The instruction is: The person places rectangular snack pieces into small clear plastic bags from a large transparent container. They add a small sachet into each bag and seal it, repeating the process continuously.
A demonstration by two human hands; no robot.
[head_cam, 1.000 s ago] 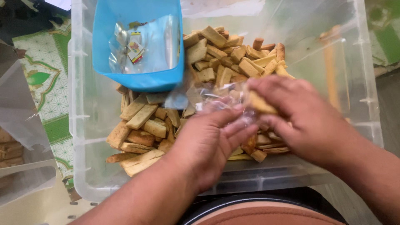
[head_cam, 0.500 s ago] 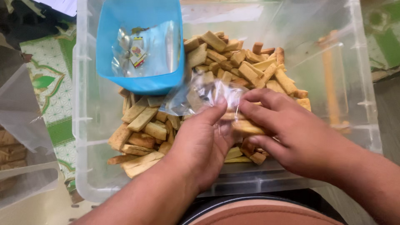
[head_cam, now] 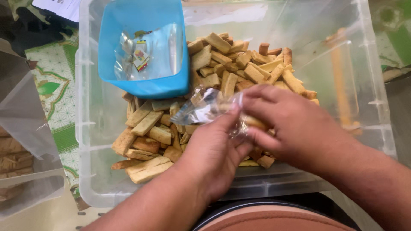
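A clear plastic bin (head_cam: 92, 128) holds a heap of tan stick-shaped biscuits (head_cam: 239, 64). Over the heap, my left hand (head_cam: 214, 149) pinches the mouth of a small clear plastic bag (head_cam: 201, 109). My right hand (head_cam: 291, 124) grips a biscuit stick (head_cam: 254, 123) at the bag's opening, with its end partly inside the bag. The rest of that stick is hidden by my fingers.
A blue plastic tub (head_cam: 143, 47) with clear bags and small labels sits in the bin's far left corner. A filled clear bag of biscuits (head_cam: 17, 154) lies left of the bin on a green patterned mat (head_cam: 53, 107).
Both hands have shifted slightly toward the bin's middle. The bag has been pulled open and the right hand has brought a biscuit stick to its mouth.
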